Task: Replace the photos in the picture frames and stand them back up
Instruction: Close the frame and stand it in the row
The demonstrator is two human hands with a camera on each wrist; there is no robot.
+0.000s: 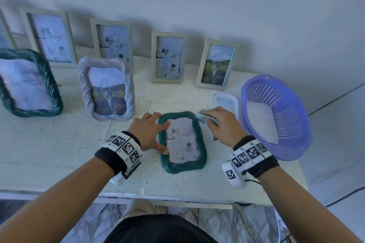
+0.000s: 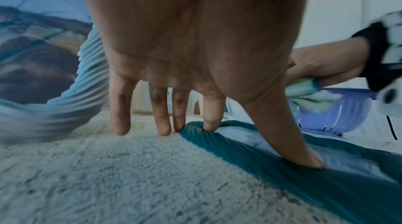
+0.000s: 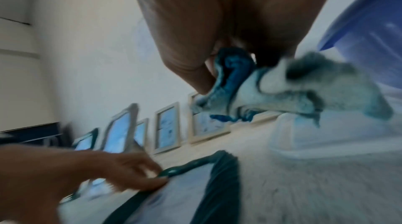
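Green frame (image 1: 182, 165) lies flat, face up, at table (image 1: 59, 154) front edge, left hand (image 1: 149, 131) spread with straight fingers and thumb pressing its left rim, right hand (image 1: 225, 126) clenched round a cloth (image 1: 203, 117) at the frame's top right corner, beside purple basket (image 1: 296, 144).

Teal rope-twist frame (image 1: 182, 142), grey ribbed frame (image 1: 106, 88), lilac slatted basket (image 1: 276, 116), pale blue-edged cloth (image 1: 205, 118), speckled off-white table (image 1: 59, 144)

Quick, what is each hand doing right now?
Left hand: open, straight fingers and thumb pressing on the green frame lying flat.
Right hand: closed, holding a cloth.
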